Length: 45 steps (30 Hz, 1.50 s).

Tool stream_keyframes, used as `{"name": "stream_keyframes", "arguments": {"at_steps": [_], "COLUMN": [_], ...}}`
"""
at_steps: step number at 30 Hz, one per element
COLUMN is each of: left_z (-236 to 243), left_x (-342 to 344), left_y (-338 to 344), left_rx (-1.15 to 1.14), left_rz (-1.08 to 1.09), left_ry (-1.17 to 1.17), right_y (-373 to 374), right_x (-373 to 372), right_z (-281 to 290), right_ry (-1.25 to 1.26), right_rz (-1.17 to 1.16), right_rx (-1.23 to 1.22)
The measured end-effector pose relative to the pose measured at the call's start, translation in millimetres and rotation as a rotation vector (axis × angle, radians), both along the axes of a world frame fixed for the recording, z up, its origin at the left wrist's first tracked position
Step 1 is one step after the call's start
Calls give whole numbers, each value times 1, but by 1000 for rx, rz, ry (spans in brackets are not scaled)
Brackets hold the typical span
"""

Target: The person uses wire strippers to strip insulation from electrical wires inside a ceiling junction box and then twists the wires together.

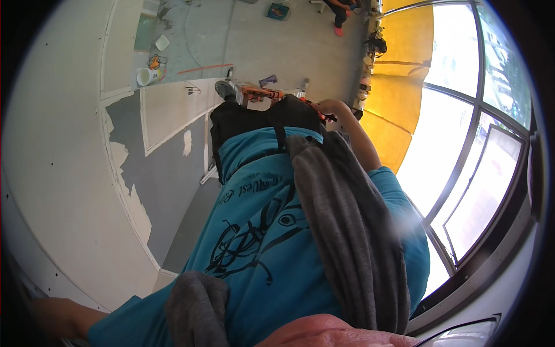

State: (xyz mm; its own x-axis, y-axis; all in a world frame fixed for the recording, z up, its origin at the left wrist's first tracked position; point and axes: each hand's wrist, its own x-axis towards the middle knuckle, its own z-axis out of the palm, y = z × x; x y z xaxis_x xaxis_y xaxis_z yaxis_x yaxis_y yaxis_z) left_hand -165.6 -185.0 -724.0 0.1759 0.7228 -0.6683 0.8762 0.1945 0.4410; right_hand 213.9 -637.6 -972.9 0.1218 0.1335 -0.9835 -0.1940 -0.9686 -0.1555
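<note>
My right arm reaches down along my right side, and my right hand [334,107] is by my hip. Its fingers curl at a red-and-black tool [326,117], which is small in view and partly covered by the hand and my clothes. At the lower left my left forearm [66,318] stretches out toward the white wall panel [63,173]; the left hand is lost in the dark rim. A grey cloth [347,220] hangs over my teal shirt [260,202]. Below my legs shows an orange stand [263,92], with one shoe [225,89] beside it.
Grey wall [156,191] shows between pale panels at the left. On the floor far below lie a white bucket [148,76] and a blue-green crate [278,11]. A seated person [340,14] is at the far end. Yellow sheeting [399,81] and large windows [445,133] line the right.
</note>
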Motion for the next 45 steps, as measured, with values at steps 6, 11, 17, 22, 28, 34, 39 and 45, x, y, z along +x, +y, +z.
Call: {"name": "stream_keyframes", "arguments": {"at_steps": [6,11,17,22,28,34,39,45], "left_z": [5,34,166,386,633,676,687,697], "left_x": [-17,17,71,149,163,170,166,160], "left_y": [-10,28,142,252,278,249,248,229], "left_rx": [58,229,764,1224,1516,1553,1562,1987], "left_rz": [100,142,189,72,-52,-65,-84,-49], "left_ry": [-45,-184,-553,-1026,-1449,-1524,-1449,-1106], "right_y": [20,18,26,53,116,161,211,369], "right_x": [12,-2,4,23,57,71,82,42], "right_z": [-22,-26,-25,-33,-32,-8,30,506], "right_ry": [20,-8,-59,-142,-238,-262,-408,-386], "right_rz": [151,208,336,446,613,674,853,387], "right_rx": [-64,-65,-24,79,248,354,1088,1751]}}
